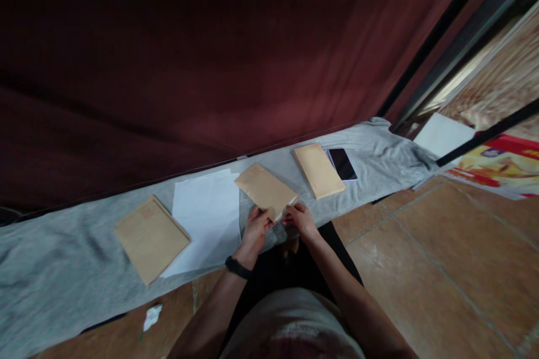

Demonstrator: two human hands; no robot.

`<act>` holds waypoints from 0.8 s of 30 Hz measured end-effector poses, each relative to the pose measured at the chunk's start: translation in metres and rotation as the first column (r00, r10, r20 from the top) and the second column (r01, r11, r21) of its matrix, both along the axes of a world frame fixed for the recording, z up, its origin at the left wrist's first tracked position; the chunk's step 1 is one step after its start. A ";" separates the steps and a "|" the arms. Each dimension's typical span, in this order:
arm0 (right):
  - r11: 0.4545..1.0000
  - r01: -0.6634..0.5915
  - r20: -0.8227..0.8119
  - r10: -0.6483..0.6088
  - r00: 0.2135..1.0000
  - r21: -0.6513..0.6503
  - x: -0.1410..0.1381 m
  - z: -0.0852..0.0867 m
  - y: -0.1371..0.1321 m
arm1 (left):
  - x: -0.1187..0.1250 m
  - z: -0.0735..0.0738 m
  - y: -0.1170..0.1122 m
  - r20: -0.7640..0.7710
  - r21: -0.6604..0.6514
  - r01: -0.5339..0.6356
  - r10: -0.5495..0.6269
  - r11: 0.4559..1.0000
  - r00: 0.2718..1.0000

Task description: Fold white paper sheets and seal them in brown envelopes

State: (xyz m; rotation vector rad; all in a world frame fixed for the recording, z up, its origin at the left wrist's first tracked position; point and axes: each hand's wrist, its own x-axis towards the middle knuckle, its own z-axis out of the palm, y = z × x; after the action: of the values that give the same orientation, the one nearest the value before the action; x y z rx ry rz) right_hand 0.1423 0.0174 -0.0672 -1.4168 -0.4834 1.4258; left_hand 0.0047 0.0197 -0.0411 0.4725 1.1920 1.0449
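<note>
A brown paper envelope [266,188] lies at a slant in front of me, its near end at my fingers. My left hand [256,229] grips that end's left corner. At the right corner, my right hand [300,219] has its fingers closed by a strip of white paper [287,206] that shows at the envelope's opening. How far the white paper reaches inside is hidden. White sheets [206,219] lie to the left, partly under a larger pile of brown envelopes [151,238]. A neat stack of brown envelopes [319,171] sits to the right.
A phone [342,164] with a dark screen lies beside the right stack. Grey cloth [63,269] covers the long narrow surface, backed by a dark red curtain [236,67]. A crumpled white scrap [152,317] is on the tiled floor [412,269]. A printed box [501,165] stands at far right.
</note>
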 end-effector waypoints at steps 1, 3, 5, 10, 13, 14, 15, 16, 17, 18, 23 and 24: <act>1.000 0.001 0.000 -0.001 1.000 -0.008 0.000 0.000 0.001 | -0.001 0.000 0.000 -0.003 0.000 0.000 0.000 1.000 1.000; 1.000 0.003 0.005 -0.003 1.000 -0.024 -0.001 -0.001 0.002 | -0.001 -0.001 0.000 -0.007 0.001 -0.002 0.002 1.000 1.000; 0.999 0.003 0.010 -0.003 1.000 -0.036 -0.002 -0.001 0.002 | 0.000 0.000 -0.001 -0.012 0.002 -0.005 0.005 1.000 1.000; 1.000 -0.004 0.019 0.004 1.000 -0.031 -0.003 -0.001 0.002 | 0.002 0.002 -0.004 -0.020 0.008 0.012 -0.012 1.000 1.000; 1.000 -0.012 0.030 0.012 0.999 -0.019 -0.004 -0.002 0.001 | 0.003 0.003 -0.008 -0.022 0.017 0.037 -0.037 0.999 0.999; 1.000 -0.013 0.036 0.013 0.999 -0.015 -0.005 -0.002 0.001 | 0.004 0.003 -0.010 -0.021 0.023 0.046 -0.046 0.999 0.999; 1.000 -0.014 0.041 0.014 0.999 -0.012 -0.005 -0.003 0.000 | 0.004 0.003 -0.012 -0.022 0.029 0.054 -0.053 0.998 0.998; 1.000 -0.013 0.046 0.014 0.999 -0.010 -0.006 -0.003 0.000 | 0.004 0.002 -0.013 -0.024 0.037 0.059 -0.059 0.998 0.998; 1.000 -0.012 0.052 0.012 0.999 -0.008 -0.006 -0.004 0.000 | 0.005 0.002 -0.015 -0.026 0.047 0.064 -0.063 0.997 0.998; 1.000 -0.011 0.059 0.012 0.998 -0.007 -0.006 -0.005 0.001 | 0.005 0.002 -0.016 -0.026 0.057 0.068 -0.067 0.996 0.997; 0.999 -0.035 0.092 0.034 0.995 0.007 -0.005 -0.006 0.001 | 0.006 -0.001 -0.019 -0.023 0.090 0.090 -0.088 0.992 0.996; 0.999 -0.048 0.098 0.046 0.994 0.014 -0.005 -0.006 0.001 | 0.006 -0.002 -0.019 -0.027 0.096 0.087 -0.085 0.992 0.996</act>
State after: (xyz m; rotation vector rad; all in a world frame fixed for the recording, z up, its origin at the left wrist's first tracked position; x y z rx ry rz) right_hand 0.1375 0.0187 -0.0730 -1.4758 -0.5928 1.3912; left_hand 0.0106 0.0004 -0.0432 0.6082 1.1347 1.0282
